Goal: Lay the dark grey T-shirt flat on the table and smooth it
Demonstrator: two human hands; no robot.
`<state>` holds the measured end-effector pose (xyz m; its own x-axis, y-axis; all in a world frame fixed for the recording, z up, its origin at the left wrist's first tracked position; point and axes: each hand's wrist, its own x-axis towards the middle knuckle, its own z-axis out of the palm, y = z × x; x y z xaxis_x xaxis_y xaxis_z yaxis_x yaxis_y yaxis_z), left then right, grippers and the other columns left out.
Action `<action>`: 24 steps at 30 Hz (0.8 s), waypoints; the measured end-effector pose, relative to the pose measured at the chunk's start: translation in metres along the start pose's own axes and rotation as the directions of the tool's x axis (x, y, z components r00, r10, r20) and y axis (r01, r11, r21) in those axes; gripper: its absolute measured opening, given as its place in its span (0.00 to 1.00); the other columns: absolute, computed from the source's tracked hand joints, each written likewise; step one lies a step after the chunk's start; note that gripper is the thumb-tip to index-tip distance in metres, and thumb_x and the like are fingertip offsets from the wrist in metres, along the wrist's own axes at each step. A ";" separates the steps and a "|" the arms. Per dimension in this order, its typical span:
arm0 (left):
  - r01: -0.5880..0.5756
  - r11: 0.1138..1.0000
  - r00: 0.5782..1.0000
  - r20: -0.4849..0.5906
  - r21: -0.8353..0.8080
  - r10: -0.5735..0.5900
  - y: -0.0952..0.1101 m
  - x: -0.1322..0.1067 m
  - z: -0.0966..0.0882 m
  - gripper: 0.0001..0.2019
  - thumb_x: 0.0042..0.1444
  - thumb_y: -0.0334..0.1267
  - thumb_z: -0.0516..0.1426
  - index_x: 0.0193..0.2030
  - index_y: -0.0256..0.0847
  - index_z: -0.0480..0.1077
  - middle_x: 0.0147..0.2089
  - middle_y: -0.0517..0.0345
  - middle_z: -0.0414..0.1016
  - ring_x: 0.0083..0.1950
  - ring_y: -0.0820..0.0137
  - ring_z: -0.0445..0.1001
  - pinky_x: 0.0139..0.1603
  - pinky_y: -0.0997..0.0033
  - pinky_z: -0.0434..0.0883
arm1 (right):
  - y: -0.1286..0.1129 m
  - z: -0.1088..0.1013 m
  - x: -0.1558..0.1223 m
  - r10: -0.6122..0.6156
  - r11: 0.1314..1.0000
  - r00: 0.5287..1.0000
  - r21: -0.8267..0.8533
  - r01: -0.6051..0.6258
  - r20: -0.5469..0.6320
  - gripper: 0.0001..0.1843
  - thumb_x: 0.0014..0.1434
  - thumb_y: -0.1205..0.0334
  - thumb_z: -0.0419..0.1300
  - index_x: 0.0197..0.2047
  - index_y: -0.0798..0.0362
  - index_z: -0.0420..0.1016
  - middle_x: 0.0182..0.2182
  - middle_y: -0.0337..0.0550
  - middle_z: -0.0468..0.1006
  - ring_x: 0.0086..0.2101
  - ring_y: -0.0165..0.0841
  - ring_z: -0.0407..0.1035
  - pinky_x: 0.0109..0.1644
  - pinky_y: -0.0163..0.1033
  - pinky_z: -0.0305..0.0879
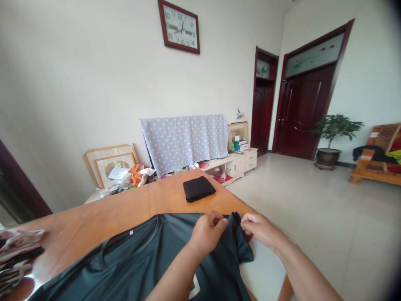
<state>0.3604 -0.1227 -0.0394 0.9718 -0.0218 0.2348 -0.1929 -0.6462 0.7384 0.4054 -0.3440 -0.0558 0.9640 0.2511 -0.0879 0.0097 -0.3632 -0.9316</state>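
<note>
A dark green T-shirt [134, 263] lies spread over the near part of the wooden table, its neckline toward the left and a pale print partly hidden under my left forearm. My left hand [209, 229] is closed in a pinch on the shirt's upper edge near the sleeve. At the sleeve's outer end, my right hand [255, 228] pinches the bunched cloth. Just beyond my hands sits a folded black cloth [199, 189] on the table.
The wooden table [131, 207] has its right edge beside my right hand. Crumpled clothes [19, 259] lie at its left end. Behind stands a low white cabinet [238, 165] with a polka-dot cloth [188, 142] above it. A potted plant [332, 133] stands on the floor, right.
</note>
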 end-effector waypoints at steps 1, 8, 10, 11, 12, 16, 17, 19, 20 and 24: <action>-0.002 0.999 0.999 0.037 -0.033 0.003 0.009 -0.001 0.010 0.18 0.57 0.56 0.57 0.42 0.43 0.75 0.35 0.58 0.79 0.35 0.69 0.73 0.34 0.73 0.64 | -0.008 0.000 -0.006 -0.016 0.995 1.000 0.103 0.013 0.023 0.11 0.58 0.52 0.58 0.32 0.52 0.71 0.27 0.39 0.77 0.27 0.30 0.70 0.30 0.33 0.62; 0.075 0.988 0.994 0.063 0.138 -0.085 0.051 -0.003 0.036 0.28 0.50 0.68 0.56 0.42 0.46 0.74 0.37 0.56 0.78 0.34 0.65 0.73 0.30 0.71 0.59 | -0.028 -0.007 -0.012 -0.052 0.936 0.997 0.344 0.070 -0.062 0.17 0.59 0.46 0.58 0.43 0.51 0.74 0.31 0.41 0.78 0.27 0.30 0.70 0.31 0.35 0.64; 0.068 0.973 0.996 0.044 0.221 -0.080 0.057 -0.005 0.043 0.27 0.49 0.67 0.57 0.41 0.46 0.73 0.39 0.54 0.78 0.36 0.62 0.74 0.32 0.69 0.60 | -0.019 -0.009 -0.006 0.036 0.953 0.979 0.301 0.026 -0.200 0.16 0.59 0.48 0.57 0.41 0.52 0.74 0.31 0.43 0.79 0.29 0.32 0.71 0.32 0.36 0.66; 0.058 0.962 0.996 0.046 0.265 -0.073 0.060 -0.006 0.048 0.26 0.47 0.66 0.59 0.40 0.46 0.73 0.40 0.52 0.78 0.38 0.60 0.74 0.33 0.68 0.61 | -0.013 -0.010 -0.004 0.067 0.959 0.968 0.282 0.004 -0.240 0.15 0.59 0.49 0.57 0.41 0.52 0.74 0.31 0.44 0.79 0.30 0.33 0.72 0.33 0.36 0.66; 0.051 0.949 0.996 0.049 0.310 -0.069 0.062 -0.007 0.053 0.25 0.45 0.64 0.61 0.39 0.45 0.73 0.40 0.50 0.77 0.39 0.59 0.74 0.35 0.67 0.61 | -0.007 -0.010 -0.003 0.086 0.963 0.963 0.269 -0.014 -0.256 0.15 0.59 0.49 0.57 0.40 0.52 0.74 0.32 0.44 0.79 0.30 0.33 0.72 0.32 0.36 0.66; 0.108 0.939 0.994 -0.009 0.327 -0.111 0.060 -0.011 0.067 0.10 0.43 0.44 0.64 0.28 0.43 0.70 0.33 0.50 0.75 0.38 0.58 0.73 0.36 0.65 0.61 | 0.010 -0.012 -0.003 0.093 0.962 0.972 0.271 -0.032 -0.216 0.15 0.59 0.48 0.57 0.40 0.51 0.74 0.32 0.45 0.80 0.30 0.32 0.72 0.31 0.35 0.65; 0.146 0.966 0.989 -0.032 0.216 -0.142 0.057 -0.010 0.067 0.07 0.44 0.41 0.63 0.25 0.43 0.69 0.30 0.52 0.74 0.35 0.61 0.72 0.35 0.66 0.61 | 0.013 -0.012 -0.004 0.087 0.962 0.973 0.273 -0.027 -0.212 0.15 0.59 0.48 0.57 0.40 0.51 0.74 0.32 0.45 0.79 0.29 0.32 0.72 0.30 0.34 0.65; 0.210 0.972 0.974 -0.060 -0.105 -0.217 0.050 -0.009 0.061 0.08 0.47 0.40 0.60 0.23 0.43 0.67 0.25 0.58 0.69 0.29 0.68 0.68 0.32 0.70 0.60 | 0.016 -0.013 -0.006 0.079 0.961 0.976 0.275 -0.020 -0.204 0.15 0.59 0.49 0.57 0.39 0.52 0.74 0.32 0.44 0.79 0.29 0.31 0.72 0.30 0.34 0.65; 0.230 0.938 0.965 -0.065 -0.261 -0.254 0.046 -0.008 0.056 0.08 0.49 0.41 0.59 0.23 0.43 0.66 0.23 0.60 0.67 0.26 0.70 0.66 0.30 0.72 0.59 | 0.017 -0.013 -0.007 0.079 0.961 0.978 0.276 -0.023 -0.192 0.15 0.59 0.49 0.57 0.39 0.52 0.74 0.31 0.44 0.79 0.29 0.31 0.73 0.29 0.33 0.65; 0.257 0.680 0.917 -0.050 -0.686 -0.396 0.033 -0.007 0.032 0.11 0.52 0.46 0.57 0.27 0.43 0.64 0.22 0.66 0.63 0.21 0.76 0.61 0.24 0.76 0.56 | 0.010 -0.004 -0.010 0.106 0.942 0.994 0.324 -0.088 -0.037 0.19 0.61 0.45 0.56 0.37 0.54 0.73 0.28 0.45 0.78 0.26 0.31 0.73 0.26 0.32 0.63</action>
<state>0.3516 -0.1678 -0.0372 0.9607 0.2739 -0.0458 0.0251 0.0784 0.9966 0.3970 -0.3535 -0.0628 0.9687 0.1779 -0.1732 -0.1625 -0.0732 -0.9840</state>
